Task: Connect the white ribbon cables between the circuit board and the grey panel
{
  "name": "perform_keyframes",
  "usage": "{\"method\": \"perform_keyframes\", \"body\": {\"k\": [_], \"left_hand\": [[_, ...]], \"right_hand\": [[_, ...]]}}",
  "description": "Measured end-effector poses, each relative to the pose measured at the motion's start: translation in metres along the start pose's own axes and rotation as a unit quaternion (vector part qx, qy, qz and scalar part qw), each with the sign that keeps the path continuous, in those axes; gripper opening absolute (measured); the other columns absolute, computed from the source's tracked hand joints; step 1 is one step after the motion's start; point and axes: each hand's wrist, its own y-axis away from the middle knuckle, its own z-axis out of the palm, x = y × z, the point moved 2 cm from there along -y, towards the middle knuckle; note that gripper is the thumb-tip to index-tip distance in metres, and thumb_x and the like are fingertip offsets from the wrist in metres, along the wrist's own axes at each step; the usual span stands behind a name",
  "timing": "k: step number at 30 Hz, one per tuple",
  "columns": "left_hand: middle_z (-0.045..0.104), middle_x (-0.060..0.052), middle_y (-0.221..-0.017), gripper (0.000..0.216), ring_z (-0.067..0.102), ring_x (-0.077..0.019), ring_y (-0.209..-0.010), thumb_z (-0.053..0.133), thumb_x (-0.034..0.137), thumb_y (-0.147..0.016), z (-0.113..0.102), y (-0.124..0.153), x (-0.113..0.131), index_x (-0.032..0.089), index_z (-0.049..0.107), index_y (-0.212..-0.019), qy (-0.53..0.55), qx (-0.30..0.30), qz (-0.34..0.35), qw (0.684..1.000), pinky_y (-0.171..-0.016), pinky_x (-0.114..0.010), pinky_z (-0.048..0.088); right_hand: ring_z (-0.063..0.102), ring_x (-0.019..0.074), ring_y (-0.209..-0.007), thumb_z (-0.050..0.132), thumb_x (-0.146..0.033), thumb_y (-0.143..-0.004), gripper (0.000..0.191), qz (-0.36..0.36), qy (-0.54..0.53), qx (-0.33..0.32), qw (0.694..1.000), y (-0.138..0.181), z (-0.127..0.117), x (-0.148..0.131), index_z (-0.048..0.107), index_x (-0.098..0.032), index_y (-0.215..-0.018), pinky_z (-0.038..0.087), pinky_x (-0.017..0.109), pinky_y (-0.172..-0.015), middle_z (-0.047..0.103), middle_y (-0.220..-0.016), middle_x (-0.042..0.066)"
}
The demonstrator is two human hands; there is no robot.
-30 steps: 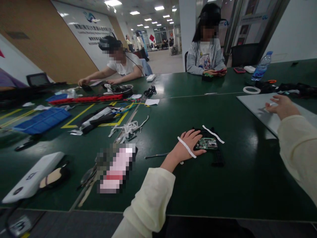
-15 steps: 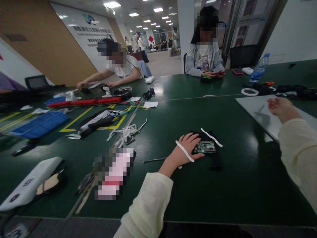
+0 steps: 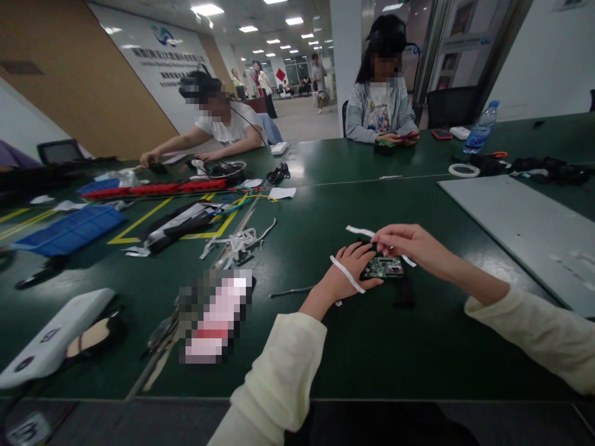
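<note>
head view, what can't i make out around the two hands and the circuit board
All in the head view:
- Left part of the circuit board: covered by the left hand.
- Middle of the white strip: hidden by the right hand; whether the fingers grip it is too small to tell.
- Outline of the black part: lost against the dark table.
- Pink item: surface pixelated.

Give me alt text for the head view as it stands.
The left hand, a white strip across its back, rests at the left end of a green circuit board on a green table; the right hand pinches a second strip near the board's far edge. A grey panel lies farther right.
</note>
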Motion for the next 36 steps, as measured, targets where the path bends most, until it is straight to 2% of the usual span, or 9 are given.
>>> {"method": "perform_keyframes", "body": {"k": [4, 8, 17, 23, 26, 29, 32, 34, 36], "left_hand": [[0.04, -0.006, -0.147, 0.055, 0.027, -0.0254, -0.141, 0.053, 0.048, -0.086, 0.002, 0.005, -0.004, 0.023, 0.046, -0.134, 0.011, -0.018, 0.023, 1.0, -0.117, -0.047, 0.021], [0.026, -0.006, -0.155, 0.071, 0.018, -0.0264, -0.144, 0.06, 0.041, -0.079, 0.003, 0.007, -0.009, 0.022, 0.034, -0.143, -0.004, -0.063, 0.017, 0.998, -0.118, -0.048, 0.016], [0.024, -0.002, -0.156, 0.056, 0.016, -0.0222, -0.144, 0.045, 0.033, -0.089, 0.016, -0.002, -0.014, 0.025, 0.033, -0.143, -0.063, -0.068, 0.003, 0.996, -0.116, -0.045, 0.017], [0.03, -0.007, -0.153, 0.061, 0.022, -0.0276, -0.142, 0.051, 0.045, -0.087, 0.008, -0.001, -0.009, 0.024, 0.035, -0.142, -0.024, -0.046, 0.021, 0.998, -0.113, -0.051, 0.023], [0.039, -0.011, -0.147, 0.063, 0.029, -0.03, -0.139, 0.053, 0.054, -0.085, 0.006, -0.003, -0.006, 0.021, 0.041, -0.137, -0.01, -0.006, 0.03, 0.999, -0.112, -0.053, 0.026], [0.044, -0.015, -0.142, 0.062, 0.033, -0.0317, -0.137, 0.055, 0.058, -0.082, 0.006, -0.005, -0.005, 0.017, 0.049, -0.128, -0.002, 0.017, 0.04, 0.999, -0.111, -0.054, 0.029], [0.046, -0.016, -0.14, 0.057, 0.038, -0.0309, -0.134, 0.057, 0.055, -0.083, 0.003, -0.006, -0.003, 0.015, 0.05, -0.124, 0.012, 0.02, 0.062, 0.998, -0.11, -0.053, 0.032], [0.047, -0.018, -0.138, 0.055, 0.042, -0.0302, -0.131, 0.058, 0.052, -0.082, -0.001, -0.006, -0.002, 0.013, 0.05, -0.12, 0.022, 0.02, 0.072, 0.997, -0.109, -0.051, 0.035], [0.048, -0.019, -0.136, 0.053, 0.045, -0.0302, -0.128, 0.061, 0.05, -0.08, -0.004, -0.005, -0.001, 0.013, 0.051, -0.116, 0.027, 0.019, 0.078, 0.996, -0.107, -0.05, 0.037]], "right_hand": [[0.059, 0.0107, -0.072, 0.058, -0.032, -0.087, 0.03, -0.011, 0.015, -0.084, 0.996, 0.008, 0.052, 0.019, 0.064, -0.027, -0.116, 0.053, 0.028, -0.068, 0.065, -0.086, 0.0], [0.06, 0.0111, -0.067, 0.053, -0.032, -0.091, 0.037, 0.0, 0.087, -0.103, 0.991, 0.012, 0.07, 0.036, 0.059, -0.024, -0.126, 0.05, 0.023, -0.055, 0.064, -0.084, 0.002], [0.048, 0.0071, -0.038, 0.045, -0.034, -0.096, 0.053, 0.082, 0.15, -0.187, 0.967, 0.016, 0.072, 0.037, 0.036, -0.021, -0.146, 0.036, 0.015, -0.039, 0.055, -0.05, -0.006], [0.045, 0.0061, -0.037, 0.047, -0.037, -0.094, 0.058, 0.078, 0.182, -0.215, 0.956, 0.021, 0.055, 0.016, 0.031, -0.023, -0.148, 0.033, 0.015, -0.038, 0.053, -0.049, -0.007], [0.048, 0.0082, -0.041, 0.046, -0.041, -0.093, 0.059, 0.042, 0.204, -0.12, 0.971, 0.017, 0.018, 0.004, 0.031, -0.022, -0.148, 0.038, 0.018, -0.041, 0.057, -0.053, -0.005], [0.061, 0.0139, -0.06, 0.047, -0.043, -0.091, 0.058, 0.001, 0.302, 0.057, 0.952, 0.01, -0.054, 0.009, 0.038, -0.02, -0.143, 0.048, 0.025, -0.056, 0.068, -0.075, 0.003], [0.062, 0.0235, -0.096, 0.046, -0.04, -0.09, 0.054, 0.01, 0.471, 0.235, 0.85, 0.013, -0.144, 0.034, 0.045, -0.014, -0.138, 0.046, 0.037, -0.084, 0.066, -0.108, 0.015], [0.048, 0.0322, -0.12, 0.043, -0.04, -0.091, 0.058, 0.077, 0.565, 0.285, 0.771, 0.025, -0.197, 0.059, 0.043, -0.007, -0.139, 0.036, 0.047, -0.097, 0.052, -0.129, 0.025], [0.031, 0.0403, -0.131, 0.036, -0.048, -0.093, 0.062, 0.165, 0.59, 0.351, 0.708, 0.043, -0.237, 0.083, 0.039, -0.01, -0.142, 0.027, 0.059, -0.097, 0.036, -0.141, 0.029]]}}
